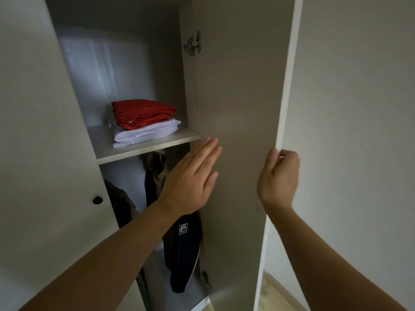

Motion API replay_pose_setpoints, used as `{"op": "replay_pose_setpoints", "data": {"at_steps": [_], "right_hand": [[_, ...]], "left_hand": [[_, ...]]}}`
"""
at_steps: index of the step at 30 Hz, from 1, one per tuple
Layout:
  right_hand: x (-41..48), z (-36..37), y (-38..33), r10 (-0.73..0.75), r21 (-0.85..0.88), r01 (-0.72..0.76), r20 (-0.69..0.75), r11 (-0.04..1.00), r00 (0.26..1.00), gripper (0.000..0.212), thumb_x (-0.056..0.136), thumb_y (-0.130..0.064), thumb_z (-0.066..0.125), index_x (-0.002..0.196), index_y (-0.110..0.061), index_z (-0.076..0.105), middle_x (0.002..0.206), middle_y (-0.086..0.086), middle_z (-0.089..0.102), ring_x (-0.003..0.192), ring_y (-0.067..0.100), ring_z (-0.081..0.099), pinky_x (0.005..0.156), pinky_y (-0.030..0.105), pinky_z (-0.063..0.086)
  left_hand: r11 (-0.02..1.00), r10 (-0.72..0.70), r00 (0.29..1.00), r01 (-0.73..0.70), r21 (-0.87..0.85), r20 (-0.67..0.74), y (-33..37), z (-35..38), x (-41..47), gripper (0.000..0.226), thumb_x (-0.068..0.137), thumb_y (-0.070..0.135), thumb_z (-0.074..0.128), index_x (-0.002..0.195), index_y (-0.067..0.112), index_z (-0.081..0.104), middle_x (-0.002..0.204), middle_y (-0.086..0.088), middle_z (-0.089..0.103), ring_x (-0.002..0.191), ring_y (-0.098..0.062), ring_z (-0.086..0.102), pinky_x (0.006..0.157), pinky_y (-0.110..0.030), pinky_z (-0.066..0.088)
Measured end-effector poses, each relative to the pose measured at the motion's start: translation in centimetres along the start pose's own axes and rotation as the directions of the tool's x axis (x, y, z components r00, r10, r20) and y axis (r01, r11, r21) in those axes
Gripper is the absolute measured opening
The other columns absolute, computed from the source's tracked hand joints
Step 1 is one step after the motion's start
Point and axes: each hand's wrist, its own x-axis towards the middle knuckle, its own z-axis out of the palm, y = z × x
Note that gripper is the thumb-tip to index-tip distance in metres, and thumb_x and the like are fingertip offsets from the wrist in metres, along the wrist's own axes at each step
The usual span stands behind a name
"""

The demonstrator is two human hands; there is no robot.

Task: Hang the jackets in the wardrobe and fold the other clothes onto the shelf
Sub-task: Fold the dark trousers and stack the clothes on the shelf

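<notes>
A wardrobe door (242, 86) stands open. The right hand (278, 176) curls round its free edge. The left hand (190, 178), fingers straight and together, lies flat against its inner face, probably to swing it shut. Near the right front corner of the shelf (143, 151), a folded red garment (141, 113) tops a folded white garment (146, 133). Below hang a navy jacket (182, 250) with a white patch and an olive jacket (121, 203).

Below the shelf (146, 150), the left hand (190, 176) and forearm (112, 254) cover parts of the hanging jackets (179, 265), whose tops are hidden behind the shelf's front. The badge (183, 228) on one is too small to read.
</notes>
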Motion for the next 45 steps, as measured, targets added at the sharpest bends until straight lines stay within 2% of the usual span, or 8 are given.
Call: {"op": "replay_pose_setpoints", "data": {"at_steps": [4, 8, 11, 17, 21, 26, 33, 45], "right_hand": [[-4.2, 1.0, -2.2, -0.250, 0.179, 0.219, 0.173, 0.959, 0.953, 0.019, 0.101, -0.045, 0.041, 0.104, -0.026, 0.043, 0.105, -0.003, 0.055, 0.092, 0.010, 0.057, 0.079, 0.034, 0.051], [-7.0, 3.4, -6.2, -0.328, 0.249, 0.239, 0.427, 0.939, 0.843, 0.070, 0.093, -0.051, 0.046, 0.156, -0.033, 0.021, 0.145, -0.028, 0.037, 0.127, -0.005, 0.041, 0.107, 0.018, 0.035], [-8.8, 6.1, -8.1, -0.372, 0.289, 0.243, 0.591, 0.926, 0.716, 0.083, 0.094, -0.052, 0.054, 0.158, -0.042, 0.003, 0.157, -0.016, 0.039, 0.138, 0.007, 0.045, 0.109, 0.029, 0.038], [-13.0, 14.0, -11.4, -0.616, 0.238, 0.577, 0.441, 0.781, 0.653, 0.070, 0.099, -0.043, 0.061, 0.153, -0.027, 0.019, 0.162, 0.004, 0.034, 0.148, 0.025, 0.035, 0.120, 0.043, 0.022], [-14.5, 18.8, -13.2, -0.666, 0.147, 0.698, 0.486, 0.701, 0.567, 0.071, 0.103, -0.038, 0.055, 0.159, -0.019, 0.016, 0.166, 0.013, 0.018, 0.154, 0.030, 0.018, 0.117, 0.038, 0.000], [-13.6, 22.8, -13.7, -0.661, 0.142, 0.789, 0.643, 0.598, 0.385, 0.079, 0.105, -0.028, 0.045, 0.160, -0.022, -0.011, 0.168, 0.015, -0.007, 0.155, 0.031, -0.006, 0.125, 0.046, 0.004], [-12.1, 26.3, -15.7, -0.569, 0.082, 0.859, 0.780, 0.505, 0.260, 0.084, 0.099, -0.015, 0.044, 0.160, -0.020, -0.013, 0.166, 0.013, -0.023, 0.155, 0.027, -0.014, 0.125, 0.045, -0.004], [-12.1, 28.6, -17.5, -0.462, 0.040, 0.876, 0.860, 0.481, 0.215, 0.084, 0.094, -0.013, 0.038, 0.160, -0.016, -0.014, 0.162, 0.016, -0.030, 0.153, 0.029, -0.021, 0.126, 0.048, -0.003]], "left_hand": [[0.990, -0.130, 0.989, 0.133, 0.043, -0.074, -2.0, -1.0, -1.4, 0.056, 0.103, 0.027, 0.047, 0.152, 0.001, 0.037, 0.163, -0.012, 0.029, 0.152, -0.021, 0.024, 0.124, -0.037, 0.023], [0.941, -0.308, 0.943, 0.322, 0.109, -0.126, -4.9, -2.8, -3.6, 0.058, 0.105, 0.039, 0.036, 0.155, 0.009, 0.031, 0.164, -0.006, 0.026, 0.153, -0.016, 0.021, 0.124, -0.028, 0.016], [0.879, -0.425, 0.893, 0.446, 0.167, -0.150, -7.1, -4.7, -5.8, 0.060, 0.106, 0.047, 0.028, 0.156, 0.015, 0.029, 0.164, -0.003, 0.028, 0.152, -0.016, 0.023, 0.123, -0.029, 0.018], [0.677, -0.614, 0.786, 0.570, 0.466, -0.072, -12.5, -9.1, -9.6, 0.062, 0.106, 0.045, 0.016, 0.160, 0.015, 0.015, 0.168, -0.004, 0.009, 0.156, -0.024, 0.005, 0.124, -0.042, 0.017], [0.527, -0.706, 0.706, 0.475, 0.705, 0.053, -17.1, -12.2, -11.7, 0.069, 0.104, 0.045, 0.024, 0.160, 0.012, -0.001, 0.168, -0.009, -0.006, 0.155, -0.031, -0.007, 0.125, -0.049, 0.015], [0.482, -0.703, 0.690, 0.283, 0.829, 0.173, -21.2, -13.9, -13.0, 0.096, 0.097, 0.048, 0.053, 0.159, 0.010, -0.010, 0.167, -0.011, -0.017, 0.153, -0.034, -0.015, 0.124, -0.053, 0.010], [0.457, -0.687, 0.708, 0.247, 0.855, 0.162, -23.4, -13.6, -13.6, 0.121, 0.081, 0.053, 0.074, 0.160, 0.009, -0.006, 0.167, -0.009, -0.017, 0.153, -0.034, -0.014, 0.121, -0.059, 0.015], [0.458, -0.641, 0.754, 0.225, 0.860, 0.144, -25.0, -13.1, -14.7, 0.133, 0.069, 0.048, 0.085, 0.160, 0.007, -0.001, 0.168, -0.012, -0.012, 0.154, -0.038, -0.009, 0.118, -0.063, 0.019]]}}
